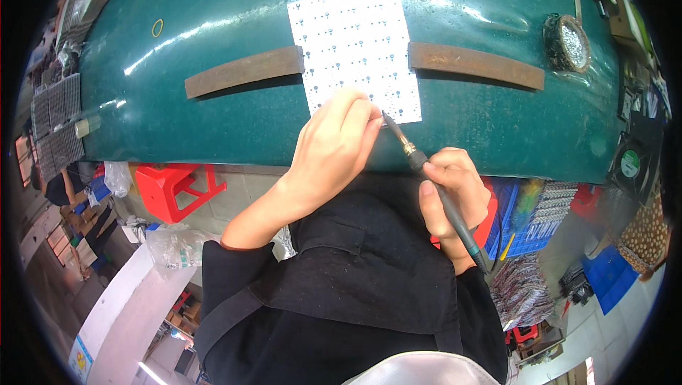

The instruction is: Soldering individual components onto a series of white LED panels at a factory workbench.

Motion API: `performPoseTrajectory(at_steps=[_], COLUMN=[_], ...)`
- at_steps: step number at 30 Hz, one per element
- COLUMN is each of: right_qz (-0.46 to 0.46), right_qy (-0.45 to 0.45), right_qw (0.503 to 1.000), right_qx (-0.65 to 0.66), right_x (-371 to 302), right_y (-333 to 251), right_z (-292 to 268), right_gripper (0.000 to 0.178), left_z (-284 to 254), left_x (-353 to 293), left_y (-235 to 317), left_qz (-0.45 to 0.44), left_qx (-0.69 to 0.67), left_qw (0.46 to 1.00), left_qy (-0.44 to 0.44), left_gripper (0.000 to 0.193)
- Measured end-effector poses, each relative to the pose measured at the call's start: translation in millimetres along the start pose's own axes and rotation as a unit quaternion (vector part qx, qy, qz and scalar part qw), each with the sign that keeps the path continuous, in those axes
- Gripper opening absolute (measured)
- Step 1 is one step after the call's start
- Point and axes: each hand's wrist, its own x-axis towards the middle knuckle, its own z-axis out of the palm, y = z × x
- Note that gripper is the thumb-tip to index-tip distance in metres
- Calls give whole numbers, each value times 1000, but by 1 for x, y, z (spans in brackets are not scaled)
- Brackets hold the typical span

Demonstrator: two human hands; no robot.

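Presently the right hand (455,193) is closed around a soldering iron (433,179) whose tip meets the near edge of the white board (355,44), where the left hand (334,147) rests, fingers pressed together.

- Our left hand (334,147) covers the near corner of the white panel (353,44), so we cannot see what its grip pinches.
- The soldering iron (433,186) tip meets the fingers; contact is too small to judge.
- At two o'clock on the bench (213,1), the round tin (568,42) holds indistinct contents.
- At ten o'clock, dark grids (57,126) blur at the rim.
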Motion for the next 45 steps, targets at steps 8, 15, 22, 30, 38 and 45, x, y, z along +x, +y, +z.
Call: performPoseTrajectory(at_steps=[8,15,22,30,38,45], right_qz=[3,92,64,131,158,137], right_qy=[-9,140,217,127,-10,-8], right_qw=[1000,979,880,982,987,990], right_qx=[0,-117,-417,-49,27,12], right_x=[-3,14,62,89,120,120], right_y=[-6,4,51,19,35,48], right_z=[-6,-47,-99,-46,-3,3], right_gripper=[19,18,23,26,19,20], left_z=[-5,-6,-17,-52,-29,-7], left_x=[-17,-16,-11,66,125,129], left_y=[3,1,-6,-20,-30,-49], left_qz=[105,181,129,27,-80,2], left_qx=[136,244,117,6,-109,10], left_qw=[985,953,983,997,990,998], left_qy=[-15,-6,-63,76,36,57], left_gripper=[27,28,32,25,12,13])
